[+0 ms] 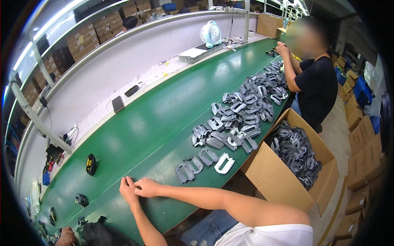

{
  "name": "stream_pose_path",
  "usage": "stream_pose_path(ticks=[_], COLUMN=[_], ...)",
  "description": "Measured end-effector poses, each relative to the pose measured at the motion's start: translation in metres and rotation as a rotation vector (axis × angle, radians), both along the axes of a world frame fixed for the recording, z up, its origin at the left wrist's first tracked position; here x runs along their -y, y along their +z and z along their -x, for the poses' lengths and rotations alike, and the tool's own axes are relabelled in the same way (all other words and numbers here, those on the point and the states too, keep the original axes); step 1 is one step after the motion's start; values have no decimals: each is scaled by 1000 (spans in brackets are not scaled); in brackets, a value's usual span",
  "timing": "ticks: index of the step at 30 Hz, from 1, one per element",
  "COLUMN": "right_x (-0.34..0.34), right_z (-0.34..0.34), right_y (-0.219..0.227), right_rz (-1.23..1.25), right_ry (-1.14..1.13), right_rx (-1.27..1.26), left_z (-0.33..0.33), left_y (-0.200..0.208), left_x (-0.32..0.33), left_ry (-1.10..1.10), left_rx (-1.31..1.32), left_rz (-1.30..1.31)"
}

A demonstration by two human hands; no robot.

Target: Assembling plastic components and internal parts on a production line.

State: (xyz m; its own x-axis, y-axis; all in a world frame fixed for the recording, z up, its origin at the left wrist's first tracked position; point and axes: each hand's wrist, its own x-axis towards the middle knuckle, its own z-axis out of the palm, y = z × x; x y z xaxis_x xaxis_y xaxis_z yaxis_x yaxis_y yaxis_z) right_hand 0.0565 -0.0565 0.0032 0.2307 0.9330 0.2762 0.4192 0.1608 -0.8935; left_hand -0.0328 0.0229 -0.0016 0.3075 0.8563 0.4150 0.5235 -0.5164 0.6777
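Observation:
My left hand (129, 191) and my right hand (148, 188) meet above the near part of the green worktable (135, 135). Both have closed fingers, pinched close together at the tips. Whatever sits between them, if anything, is too small or hidden to make out. Right of my hands lie a few loose grey plastic frame-shaped parts (184, 174) and a white frame-shaped part (222, 170). Farther along, a large heap of similar grey parts (250, 98) spreads over the table. A black and yellow device (90, 164) rests beyond my hands to the left.
An open cardboard box (275, 176) full of grey parts stands at the table's right edge. A co-worker (316, 82) sits beyond it. Another person's hand (66, 237) shows at lower left, near a black bag-like item (104, 234). A fan (211, 33) and a phone-like slab (117, 104) line the back.

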Motion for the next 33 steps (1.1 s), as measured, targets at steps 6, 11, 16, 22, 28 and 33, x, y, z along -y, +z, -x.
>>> stream_pose_path(ticks=[6,11,16,22,28,33], right_x=[-11,-14,-14,-9,-9,-7], right_z=[-3,-5,-3,-1,-7,-3], right_y=[-8,-5,-12,-7,-10,-8], right_rz=[-9,81,56,135,137,117], right_ry=[2,48,90,138,174,171], right_rx=[29,-33,-5,-154,-213,-223], left_z=[-2,-7,-6,-8,-10,-10], left_y=[-10,-19,-25,-16,-7,-9], left_x=[-12,-16,-11,-4,2,2], left_ry=[29,79,148,174,145,65], left_rx=[7,72,82,99,127,274], left_rz=[25,8,76,118,112,100])
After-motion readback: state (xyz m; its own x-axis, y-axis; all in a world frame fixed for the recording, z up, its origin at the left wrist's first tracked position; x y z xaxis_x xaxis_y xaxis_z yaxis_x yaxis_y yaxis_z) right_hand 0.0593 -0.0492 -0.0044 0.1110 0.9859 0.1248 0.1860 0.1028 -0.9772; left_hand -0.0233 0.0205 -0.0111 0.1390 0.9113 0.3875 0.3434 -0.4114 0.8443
